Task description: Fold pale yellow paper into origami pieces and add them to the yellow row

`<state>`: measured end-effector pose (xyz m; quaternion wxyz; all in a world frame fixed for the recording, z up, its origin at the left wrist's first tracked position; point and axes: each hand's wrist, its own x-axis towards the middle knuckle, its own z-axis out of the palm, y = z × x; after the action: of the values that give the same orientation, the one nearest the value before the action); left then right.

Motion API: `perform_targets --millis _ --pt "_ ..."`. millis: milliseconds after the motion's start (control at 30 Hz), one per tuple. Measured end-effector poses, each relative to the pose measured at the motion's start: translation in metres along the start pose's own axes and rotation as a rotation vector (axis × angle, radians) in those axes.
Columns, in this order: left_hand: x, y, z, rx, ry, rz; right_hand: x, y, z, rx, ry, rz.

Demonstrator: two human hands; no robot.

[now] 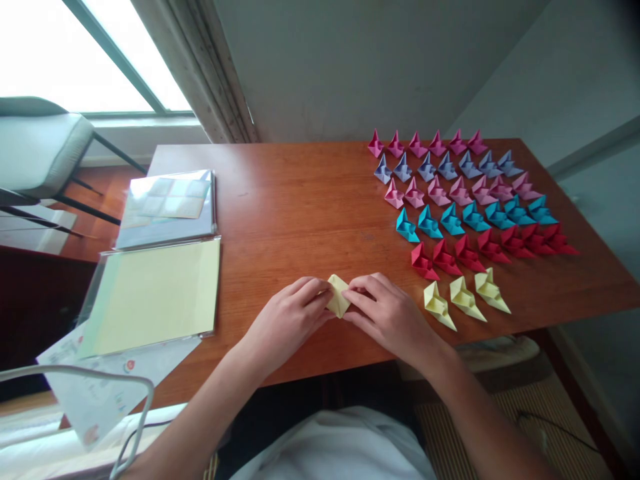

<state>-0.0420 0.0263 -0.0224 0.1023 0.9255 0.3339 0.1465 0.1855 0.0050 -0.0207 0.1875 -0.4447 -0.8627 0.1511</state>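
A small folded piece of pale yellow paper (339, 297) is held between both hands, just above the table's front part. My left hand (295, 313) pinches its left side, and my right hand (383, 313) pinches its right side with curled fingers. The paper has a diamond-like outline; its underside is hidden. To the right of my right hand stand three pale yellow folded paper boats (466, 299). Behind them are rows of similar boats: red (469, 255), turquoise (451, 220), pink (438, 191), lavender (427, 168) and magenta (417, 145).
On the left of the wooden table (290, 213) lies a stack of pale yellow paper sheets (155, 297) in a clear sleeve. Another clear packet (167, 207) is behind it. A printed white sheet (125, 380) sticks out below. A grey curved bar (90, 375) crosses the lower left.
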Motion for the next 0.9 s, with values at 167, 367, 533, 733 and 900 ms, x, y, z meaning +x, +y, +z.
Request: perform_targets --millis 167,367,533,733,900 --pt "-0.001 0.000 -0.002 0.036 -0.043 0.020 -0.001 -0.001 0.000 0.031 0.004 0.014" --pt "0.000 0.002 -0.002 0.011 0.004 0.000 -0.002 0.001 0.002 0.054 0.011 0.018" --pt "0.002 0.009 0.002 -0.090 0.110 -0.106 0.003 0.000 0.007 0.081 0.077 0.078" --pt "0.005 0.013 0.007 -0.165 0.171 -0.259 0.013 -0.004 0.010 0.145 0.113 0.207" --pt "0.007 0.011 0.008 -0.188 0.184 -0.327 0.017 -0.005 0.010 0.198 0.114 0.261"
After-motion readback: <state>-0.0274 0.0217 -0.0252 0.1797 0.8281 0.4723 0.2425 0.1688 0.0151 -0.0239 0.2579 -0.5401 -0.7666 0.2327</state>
